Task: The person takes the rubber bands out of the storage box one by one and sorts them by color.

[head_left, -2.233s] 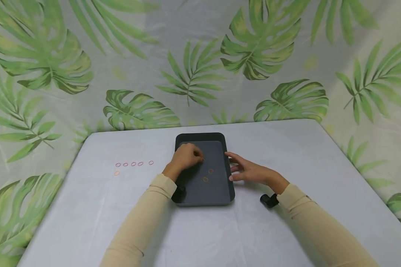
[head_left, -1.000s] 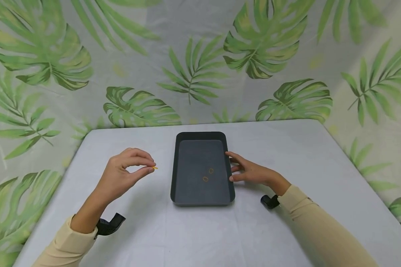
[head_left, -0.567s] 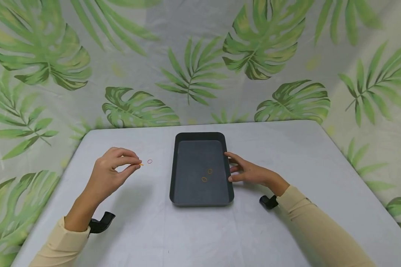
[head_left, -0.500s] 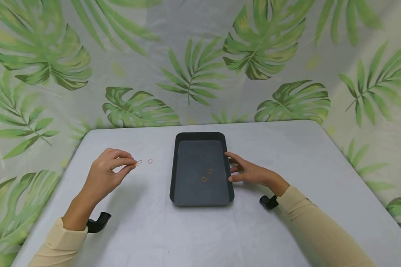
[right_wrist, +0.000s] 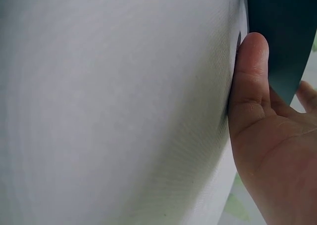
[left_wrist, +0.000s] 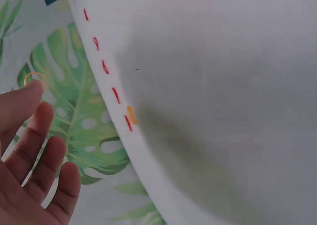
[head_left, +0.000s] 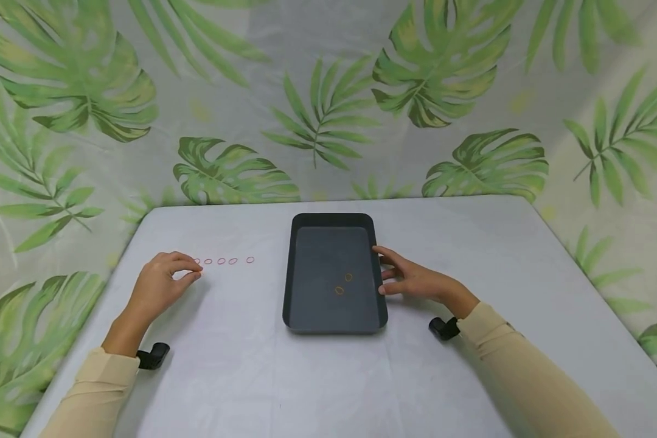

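Observation:
My left hand [head_left: 159,281] hovers over the left of the table, thumb and forefinger pinching a small orange rubber band [left_wrist: 26,76], which shows in the left wrist view. Beyond its fingertips lies a row of several red rubber bands [head_left: 221,261]. Another orange rubber band [left_wrist: 131,115] lies beside the row's end; the hand hides it in the head view. A dark grey rectangular tray [head_left: 328,255] stands mid-table with two orange rubber bands, one [head_left: 348,277] behind the other [head_left: 339,291]. My right hand [head_left: 418,283] rests its extended fingers and thumb against the tray's right side.
A white cloth covers the table [head_left: 328,383]. Behind it hangs a leaf-print curtain [head_left: 328,121]. Each wrist wears a black camera mount, the left one [head_left: 153,356] and the right one [head_left: 443,328].
The left hand took an orange rubber band out of the tray and carried it left, past the red row to its left end. The right hand stayed at the tray.

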The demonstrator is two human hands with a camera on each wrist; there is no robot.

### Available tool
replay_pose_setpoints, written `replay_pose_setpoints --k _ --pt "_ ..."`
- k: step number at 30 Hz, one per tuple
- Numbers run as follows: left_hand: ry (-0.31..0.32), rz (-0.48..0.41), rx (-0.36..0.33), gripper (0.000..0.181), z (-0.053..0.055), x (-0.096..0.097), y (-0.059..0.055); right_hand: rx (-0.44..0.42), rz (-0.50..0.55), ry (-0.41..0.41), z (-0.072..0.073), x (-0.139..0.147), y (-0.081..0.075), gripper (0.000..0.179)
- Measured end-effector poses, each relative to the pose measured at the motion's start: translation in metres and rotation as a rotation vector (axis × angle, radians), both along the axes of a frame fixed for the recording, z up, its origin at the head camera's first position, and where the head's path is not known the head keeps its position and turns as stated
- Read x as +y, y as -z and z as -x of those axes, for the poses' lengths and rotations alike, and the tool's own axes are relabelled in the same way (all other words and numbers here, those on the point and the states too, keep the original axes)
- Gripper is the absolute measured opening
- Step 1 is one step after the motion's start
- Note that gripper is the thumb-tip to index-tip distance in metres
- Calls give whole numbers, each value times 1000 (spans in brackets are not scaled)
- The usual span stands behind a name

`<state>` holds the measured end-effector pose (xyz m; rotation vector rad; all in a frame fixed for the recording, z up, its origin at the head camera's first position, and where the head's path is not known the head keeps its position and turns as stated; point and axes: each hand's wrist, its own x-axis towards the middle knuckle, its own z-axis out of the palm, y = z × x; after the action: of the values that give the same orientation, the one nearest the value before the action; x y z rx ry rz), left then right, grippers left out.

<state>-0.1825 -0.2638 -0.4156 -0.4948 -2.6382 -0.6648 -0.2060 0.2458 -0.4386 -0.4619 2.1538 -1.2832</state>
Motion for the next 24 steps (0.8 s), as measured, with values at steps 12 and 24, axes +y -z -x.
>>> replay_pose_setpoints --k 12,24 --pt "-28 62 -178 8 20 -10 11 -1 1 -6 0 0 -2 96" --pt "-43 113 -226 9 26 -9 14 -14 8 -7 1 0 -2 97"
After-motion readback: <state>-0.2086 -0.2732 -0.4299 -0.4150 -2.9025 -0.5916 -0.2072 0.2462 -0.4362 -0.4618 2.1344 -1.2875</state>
